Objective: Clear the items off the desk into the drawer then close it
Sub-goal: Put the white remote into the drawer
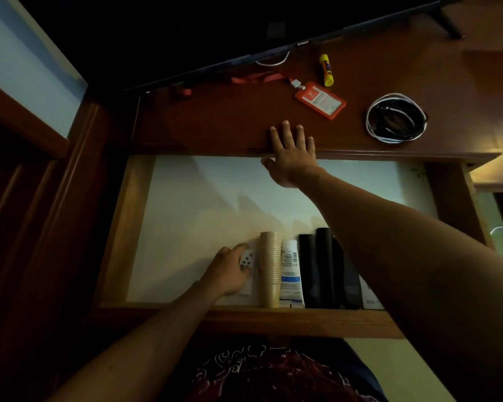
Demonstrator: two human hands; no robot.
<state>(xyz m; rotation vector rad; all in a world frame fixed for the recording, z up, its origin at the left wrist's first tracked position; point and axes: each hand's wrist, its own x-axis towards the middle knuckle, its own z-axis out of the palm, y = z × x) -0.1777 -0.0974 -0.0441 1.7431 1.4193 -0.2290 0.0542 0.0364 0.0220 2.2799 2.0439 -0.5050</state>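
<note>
While the wide wooden drawer [122, 227] with its pale lining stands pulled fully out beneath the dark reddish-brown wooden desk [215, 120], the clearing looks a little past halfway, as I judge it. Along the drawer's near edge lie, side by side, a stack of tan paper cups [270, 268], a white squeeze tube with blue print [290, 274] and two black cylinders [317, 268], with other things behind the forearm too hidden to name. On the desk three items are left: a coil of black and white cable [395, 117] well to the right, an orange card holder on a red lanyard [320, 100] in the middle, and a small yellow glue stick [326, 69] just beyond it. The right hand [292, 152] lies flat on the desk's front edge, fingers straight and spread, holding nothing. The left hand [230, 271] is down in the drawer, fingers curled round a small white remote with dark buttons [246, 261], just beside the cups; whether the remote touches the lining I cannot tell. The drawer is not yet closed.
</note>
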